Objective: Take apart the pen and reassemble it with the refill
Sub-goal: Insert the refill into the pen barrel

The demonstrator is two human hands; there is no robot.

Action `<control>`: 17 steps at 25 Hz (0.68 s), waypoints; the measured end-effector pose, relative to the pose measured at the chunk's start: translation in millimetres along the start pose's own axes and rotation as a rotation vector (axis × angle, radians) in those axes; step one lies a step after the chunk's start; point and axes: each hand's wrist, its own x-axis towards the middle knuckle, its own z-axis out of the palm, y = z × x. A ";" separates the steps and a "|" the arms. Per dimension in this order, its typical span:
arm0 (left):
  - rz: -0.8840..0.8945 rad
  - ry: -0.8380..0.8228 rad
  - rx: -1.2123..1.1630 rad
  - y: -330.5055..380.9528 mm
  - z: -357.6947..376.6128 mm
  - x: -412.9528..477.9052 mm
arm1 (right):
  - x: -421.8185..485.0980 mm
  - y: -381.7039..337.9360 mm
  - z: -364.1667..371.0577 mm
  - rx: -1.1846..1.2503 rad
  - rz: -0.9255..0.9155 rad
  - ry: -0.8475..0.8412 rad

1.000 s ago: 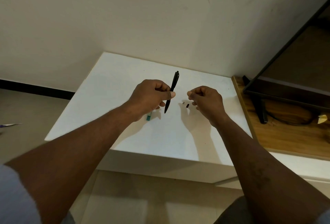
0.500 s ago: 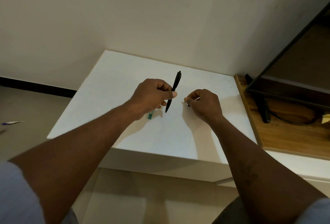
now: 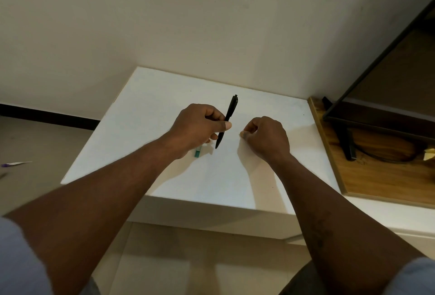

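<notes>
Right hand (image 3: 266, 138) now lower, fist-down on the white table (image 3: 146, 111) — small black piece no longer visible.

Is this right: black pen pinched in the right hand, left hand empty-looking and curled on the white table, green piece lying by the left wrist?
Not quite. The head view shows the black pen pinched in the left hand; the right hand is the curled one on the white table. The green piece does lie by the left wrist.
</notes>
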 end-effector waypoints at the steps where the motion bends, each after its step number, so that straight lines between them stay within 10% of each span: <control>1: -0.001 0.000 0.002 0.3 -0.5 -0.5 | -0.3 -1.0 0.0 -0.008 0.002 0.005; 17: 0.021 0.068 0.122 8.1 -10.4 -9.3 | -11.6 -32.8 -19.8 0.276 0.011 0.160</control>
